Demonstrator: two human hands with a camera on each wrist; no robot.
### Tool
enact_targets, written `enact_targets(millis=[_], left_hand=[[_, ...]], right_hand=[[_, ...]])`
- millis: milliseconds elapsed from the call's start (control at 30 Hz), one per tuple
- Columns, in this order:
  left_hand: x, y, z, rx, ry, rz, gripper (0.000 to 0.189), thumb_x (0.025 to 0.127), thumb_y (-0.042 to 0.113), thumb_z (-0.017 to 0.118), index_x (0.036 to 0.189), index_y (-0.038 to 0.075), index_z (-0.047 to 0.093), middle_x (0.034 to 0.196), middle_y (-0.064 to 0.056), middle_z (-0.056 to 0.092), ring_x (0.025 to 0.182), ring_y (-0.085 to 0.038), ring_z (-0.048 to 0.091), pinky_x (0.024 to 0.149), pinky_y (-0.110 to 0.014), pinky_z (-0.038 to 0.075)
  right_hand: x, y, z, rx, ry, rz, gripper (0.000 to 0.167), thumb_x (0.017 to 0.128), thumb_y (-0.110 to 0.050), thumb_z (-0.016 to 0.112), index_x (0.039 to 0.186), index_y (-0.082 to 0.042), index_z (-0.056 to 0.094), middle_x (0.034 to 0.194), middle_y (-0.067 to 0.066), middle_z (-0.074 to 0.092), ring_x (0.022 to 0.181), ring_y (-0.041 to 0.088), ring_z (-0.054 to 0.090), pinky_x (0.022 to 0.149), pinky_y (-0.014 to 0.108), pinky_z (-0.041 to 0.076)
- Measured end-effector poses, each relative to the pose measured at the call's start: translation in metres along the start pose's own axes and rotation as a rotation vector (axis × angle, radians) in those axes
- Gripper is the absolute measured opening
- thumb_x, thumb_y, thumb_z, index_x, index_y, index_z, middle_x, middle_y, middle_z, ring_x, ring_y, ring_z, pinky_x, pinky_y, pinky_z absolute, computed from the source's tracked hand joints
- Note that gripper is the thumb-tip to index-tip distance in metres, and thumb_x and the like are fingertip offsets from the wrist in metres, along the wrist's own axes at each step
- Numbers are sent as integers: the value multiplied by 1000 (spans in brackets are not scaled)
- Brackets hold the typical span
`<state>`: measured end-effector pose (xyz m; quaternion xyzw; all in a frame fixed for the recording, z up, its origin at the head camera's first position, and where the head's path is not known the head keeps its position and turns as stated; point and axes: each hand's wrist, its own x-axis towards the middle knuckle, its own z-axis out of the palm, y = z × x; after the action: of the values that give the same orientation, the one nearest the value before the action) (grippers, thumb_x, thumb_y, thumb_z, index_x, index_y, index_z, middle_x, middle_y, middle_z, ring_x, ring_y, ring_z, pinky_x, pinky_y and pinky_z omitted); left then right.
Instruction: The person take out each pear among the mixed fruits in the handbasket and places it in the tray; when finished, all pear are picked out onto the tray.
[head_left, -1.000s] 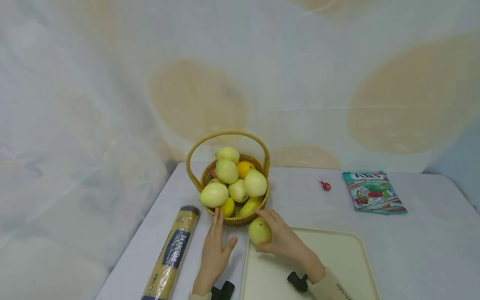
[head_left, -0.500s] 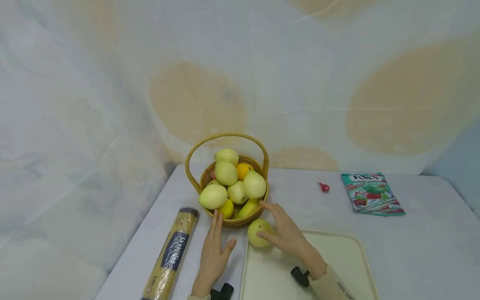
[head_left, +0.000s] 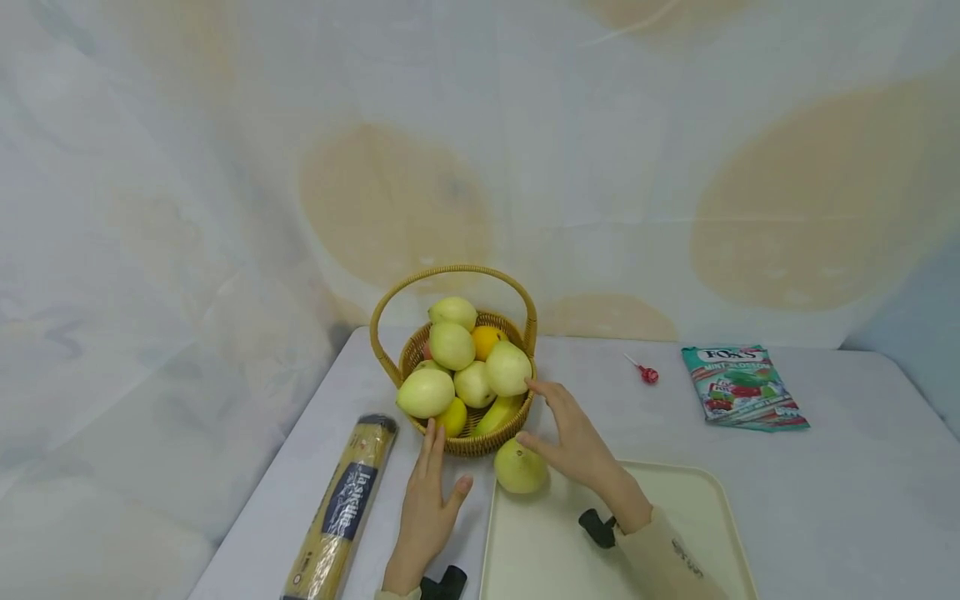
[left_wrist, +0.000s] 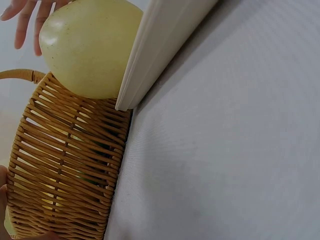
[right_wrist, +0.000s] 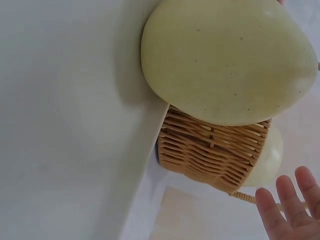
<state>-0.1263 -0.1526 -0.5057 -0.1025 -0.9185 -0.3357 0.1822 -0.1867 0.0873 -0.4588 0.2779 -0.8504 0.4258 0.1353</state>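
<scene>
A wicker basket (head_left: 471,447) with a tall handle holds several pale green pear-like fruits (head_left: 426,393), a lemon (head_left: 453,417), an orange fruit (head_left: 487,340) and a banana (head_left: 498,414). My left hand (head_left: 427,508) lies with straight fingers at the basket's front rim by the lemon. One pear-like fruit (head_left: 520,467) sits on the tray's back left corner, beside the basket; it looms large in the right wrist view. My right hand (head_left: 573,437) hovers over it with fingers spread, holding nothing. Its index fingertip is close to the basket's right side; contact is unclear.
A cream tray (head_left: 675,517) lies under my right forearm. Left of my left hand is a pack of spaghetti (head_left: 348,500). A red lollipop (head_left: 648,375) and a green bag of sweets (head_left: 745,387) lie further back to the right. A cloth hangs behind the table.
My right hand has let go of the pear-like fruit on the tray corner and moved up and right towards the basket's side. My left hand has stayed in place.
</scene>
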Motion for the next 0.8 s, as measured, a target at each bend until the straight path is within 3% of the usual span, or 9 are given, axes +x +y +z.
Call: enact_targets(millis=[367, 800], left_hand=[[1, 0, 0, -9, 5, 7, 79, 89, 21, 67, 154, 7, 24, 163, -10, 16, 142, -41, 31, 107, -65, 34], [1, -1, 1, 0, 15, 19, 79, 88, 21, 68, 154, 6, 25, 163, -12, 18, 142, -41, 32, 107, -63, 35]], right_hand=[[10, 1, -3, 27, 13, 34, 72, 87, -26, 73, 146, -7, 36, 147, 15, 42, 130, 34, 46, 105, 52, 44], [25, 7, -4, 26, -5, 88, 72, 90, -31, 69, 148, -8, 33, 149, 17, 40, 136, 37, 40, 111, 57, 36]])
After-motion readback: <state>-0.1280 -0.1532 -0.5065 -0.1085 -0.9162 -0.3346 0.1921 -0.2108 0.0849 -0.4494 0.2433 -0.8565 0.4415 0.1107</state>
